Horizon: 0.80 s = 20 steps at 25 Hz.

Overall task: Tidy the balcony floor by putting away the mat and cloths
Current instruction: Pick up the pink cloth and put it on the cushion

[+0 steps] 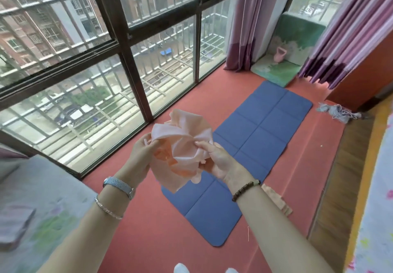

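Clock: read from the person's feet, with 12 straight ahead.
Scene: a person stands on a red balcony floor (138,230), arms out, with a tall barred window (95,64) from 9 to 12 o'clock.
Held cloth: a crumpled peach cloth (182,143) is up at 12 o'clock, clear of the floor and over the near half of the mat.
Left side: the left grip (139,155) is closed on the cloth's left edge, fingers curled round it.
Right side: the right grip (219,162) pinches the cloth's right folds between thumb and fingertips.
Mat: a blue mat (265,128) lies flat and unfolded, running from just ahead toward 1 o'clock.
Other cloths: a small peach scrap (276,201) lies near at about 2 o'clock, just beside the mat's right edge. A grey tasselled cloth (338,113) lies farther off, between 1 and 2 o'clock, apart from the mat.
Step in hand: probably straightening or folding the held cloth. The mat and both floor cloths look untouched.
Next move: it calls for finding two corners, shaking the bunched folds loose and bringing the edges together. Where the cloth should go is not shown.
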Tool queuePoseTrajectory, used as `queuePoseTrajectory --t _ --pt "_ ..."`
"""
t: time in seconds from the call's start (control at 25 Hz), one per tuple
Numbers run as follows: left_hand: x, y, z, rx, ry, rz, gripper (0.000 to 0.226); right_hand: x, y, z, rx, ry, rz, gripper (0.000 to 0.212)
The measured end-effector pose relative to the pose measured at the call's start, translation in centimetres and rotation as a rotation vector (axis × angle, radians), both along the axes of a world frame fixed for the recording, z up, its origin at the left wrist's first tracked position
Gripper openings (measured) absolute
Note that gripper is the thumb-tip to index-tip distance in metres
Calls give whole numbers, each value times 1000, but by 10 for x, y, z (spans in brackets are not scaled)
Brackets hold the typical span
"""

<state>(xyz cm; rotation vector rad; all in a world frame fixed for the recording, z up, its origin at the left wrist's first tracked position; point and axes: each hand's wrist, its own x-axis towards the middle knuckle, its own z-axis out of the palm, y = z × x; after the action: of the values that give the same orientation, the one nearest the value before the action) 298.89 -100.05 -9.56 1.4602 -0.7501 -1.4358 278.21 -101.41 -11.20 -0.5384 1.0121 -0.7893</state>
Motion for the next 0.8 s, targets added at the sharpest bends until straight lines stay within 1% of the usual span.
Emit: queuePoseTrajectory --t 0.04,0.16,0.2,0.44,0.52,0.64,0.72,0.8 --pt "7 -3 3 -3 1 8 19 8 -5 1 -6 8 11 23" --pt "24 -10 8 -12 8 36 12 25 -19 4 -14 28 39 13" --pt "29 -13 9 -14 10 48 10 29 -23 4 -15 28 47 13" --pt "53 -30 1 1 25 111 9 57 -58 -3 -11 26 159 16" --pt "63 -41 -3 1 30 142 8 67 -75 -7 -3 4 205 22" --pt "79 -65 -5 6 28 199 11 87 -107 -10 21 -9 243 25" --pt "90 -83 -5 14 21 225 19 100 -129 -9 24 -14 258 23" --pt "100 -101 -3 1 14 252 22 111 -151 -5 26 -23 265 19"
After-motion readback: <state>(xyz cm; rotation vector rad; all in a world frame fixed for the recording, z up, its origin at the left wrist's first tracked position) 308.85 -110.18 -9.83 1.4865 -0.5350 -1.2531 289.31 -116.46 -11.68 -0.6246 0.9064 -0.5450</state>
